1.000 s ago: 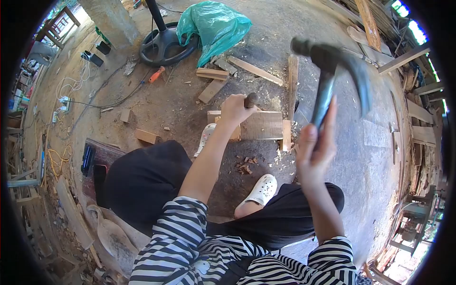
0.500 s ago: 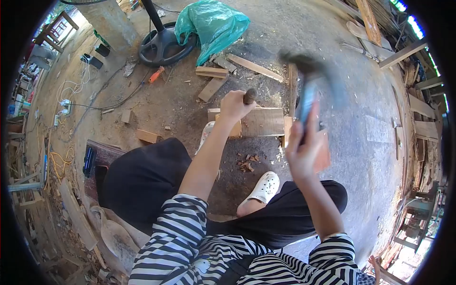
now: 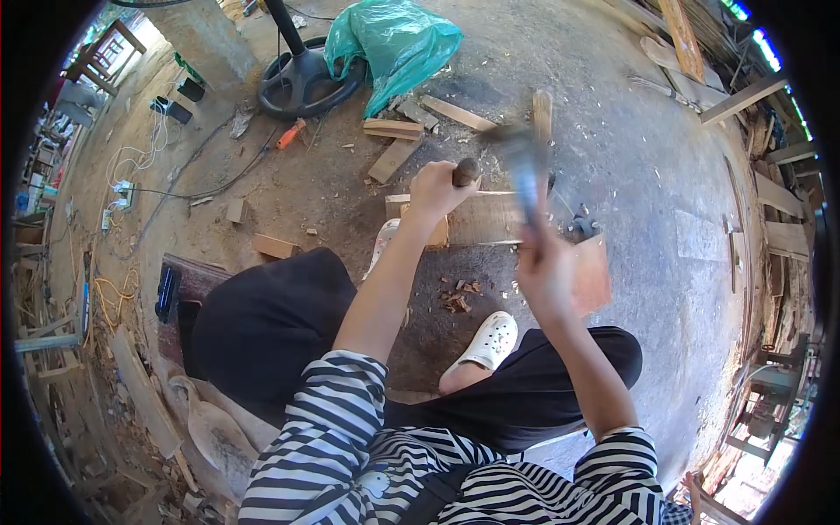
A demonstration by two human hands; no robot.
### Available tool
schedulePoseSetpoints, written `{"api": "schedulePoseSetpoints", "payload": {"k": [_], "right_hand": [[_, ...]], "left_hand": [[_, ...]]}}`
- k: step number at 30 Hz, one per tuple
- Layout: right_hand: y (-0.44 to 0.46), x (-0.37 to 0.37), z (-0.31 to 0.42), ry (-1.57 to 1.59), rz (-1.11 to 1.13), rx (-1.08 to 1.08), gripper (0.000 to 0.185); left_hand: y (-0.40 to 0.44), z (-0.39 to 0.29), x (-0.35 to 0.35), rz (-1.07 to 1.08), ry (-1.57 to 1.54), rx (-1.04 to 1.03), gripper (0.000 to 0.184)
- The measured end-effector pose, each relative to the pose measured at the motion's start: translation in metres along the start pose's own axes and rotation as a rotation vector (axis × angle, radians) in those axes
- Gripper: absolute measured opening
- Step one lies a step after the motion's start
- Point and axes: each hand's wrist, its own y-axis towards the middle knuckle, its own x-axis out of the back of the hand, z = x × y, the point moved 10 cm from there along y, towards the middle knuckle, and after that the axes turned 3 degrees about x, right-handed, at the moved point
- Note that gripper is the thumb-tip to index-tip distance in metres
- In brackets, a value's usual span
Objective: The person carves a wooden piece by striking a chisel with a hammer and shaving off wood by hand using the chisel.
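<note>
My left hand [image 3: 434,191] is closed around an upright chisel [image 3: 465,171]; only the round butt of its handle shows, and the blade is hidden below the fist. Beneath it lies a wooden board [image 3: 490,219], with a smaller wood block [image 3: 435,229] partly covered by my left forearm. My right hand [image 3: 548,273] grips a hammer [image 3: 528,185], blurred by motion, its head up and to the right of the chisel, apart from it. Dark brown wood chips [image 3: 457,299] are scattered on the floor between the board and my white clog [image 3: 492,343].
Beyond the board lie several wood offcuts [image 3: 394,159], a green plastic bag [image 3: 398,52] and a black round base [image 3: 311,83]. An orange-handled tool [image 3: 290,134] and cables [image 3: 210,194] are on the left. A reddish flat piece [image 3: 591,276] lies right of my right hand.
The hammer has swung left and its head is now nearer the chisel. My right hand has shifted slightly left. My left hand stays on the chisel, almost unmoved.
</note>
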Motion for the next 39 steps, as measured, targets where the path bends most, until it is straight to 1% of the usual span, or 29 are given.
{"api": "schedulePoseSetpoints", "payload": {"k": [2,4,5,6,7,9,10,11,13,14,16,17,19,20,21,24,25,27,28,29,31,32,33,35,37,39], "right_hand": [[-0.032,-0.043,-0.042,-0.097,0.572,-0.401,0.057],[-0.011,-0.031,-0.027,-0.083,0.565,-0.405,0.058],[0.004,-0.023,-0.019,-0.075,0.555,-0.413,0.059],[0.019,-0.012,-0.005,-0.055,0.502,-0.358,0.054],[0.025,-0.008,0.000,-0.060,0.508,-0.364,0.054],[0.044,0.017,0.015,-0.038,0.240,-0.271,0.053],[0.042,0.020,0.014,0.064,0.114,-0.204,0.054],[0.027,0.008,0.002,0.067,0.115,-0.202,0.054],[-0.001,-0.006,-0.001,-0.122,0.041,0.036,0.056],[-0.007,-0.009,-0.005,-0.118,0.040,0.039,0.056],[-0.033,-0.048,-0.042,-0.026,0.498,-0.378,0.056],[-0.027,-0.045,-0.042,-0.024,0.490,-0.374,0.056],[-0.020,-0.036,-0.037,-0.031,0.533,-0.486,0.055],[-0.018,-0.030,-0.035,-0.007,0.473,-0.466,0.054],[-0.014,-0.026,-0.033,-0.007,0.468,-0.466,0.054],[0.019,0.000,-0.004,0.009,0.292,-0.272,0.050],[0.023,0.002,-0.002,0.009,0.296,-0.278,0.050],[0.034,0.014,0.007,0.039,0.196,-0.219,0.050],[0.032,0.014,0.005,0.022,0.209,-0.253,0.051],[0.023,0.008,0.000,0.027,0.209,-0.252,0.051],[-0.014,-0.015,-0.025,-0.060,0.222,-0.218,0.053],[-0.032,-0.035,-0.040,-0.113,0.370,-0.212,0.057],[-0.028,-0.031,-0.035,-0.109,0.368,-0.211,0.057],[-0.025,-0.036,-0.048,-0.097,0.585,-0.501,0.060],[0.000,-0.021,-0.033,-0.113,0.574,-0.477,0.057],[0.033,0.005,-0.002,0.001,0.352,-0.364,0.052]], "left_hand": [[-0.006,0.002,-0.004,0.035,-0.022,0.011,0.033],[-0.006,0.002,-0.006,0.066,-0.040,0.020,0.032],[-0.002,0.001,-0.006,0.034,-0.007,0.017,0.032],[0.001,0.000,-0.006,0.000,0.021,0.018,0.032],[0.000,0.000,-0.008,0.007,0.017,0.023,0.032],[0.001,-0.001,-0.008,0.025,-0.013,0.001,0.030],[0.001,-0.001,-0.007,0.023,-0.013,0.004,0.030],[0.001,-0.003,-0.005,0.019,0.002,0.003,0.030],[0.001,-0.003,-0.003,0.013,0.021,0.000,0.029],[0.003,0.001,-0.005,0.015,-0.013,0.006,0.029],[0.001,0.001,-0.007,0.034,-0.043,0.005,0.029],[0.006,0.001,-0.006,0.026,-0.049,0.006,0.029],[-0.002,-0.004,-0.008,0.044,-0.055,0.008,0.030],[-0.001,-0.005,-0.006,0.046,-0.042,0.014,0.030],[0.001,-0.004,-0.004,0.044,-0.030,0.021,0.030],[0.003,-0.002,-0.006,0.061,-0.046,0.030,0.031],[0.003,-0.002,-0.009,0.066,-0.047,0.035,0.031],[0.004,-0.002,-0.009,0.055,-0.014,0.034,0.033],[0.003,-0.002,-0.010,0.056,-0.011,0.037,0.033],[0.004,-0.003,-0.008,0.045,-0.018,0.029,0.032],[0.003,-0.006,-0.005,0.035,-0.021,0.019,0.032],[0.003,-0.006,-0.005,0.050,-0.030,0.028,0.032],[0.001,-0.006,-0.004,0.066,-0.038,0.037,0.031],[0.005,-0.005,-0.003,0.057,-0.027,0.034,0.030],[0.006,-0.009,-0.009,0.074,-0.028,0.024,0.030],[0.005,-0.005,-0.013,0.100,0.005,0.016,0.031]]}}
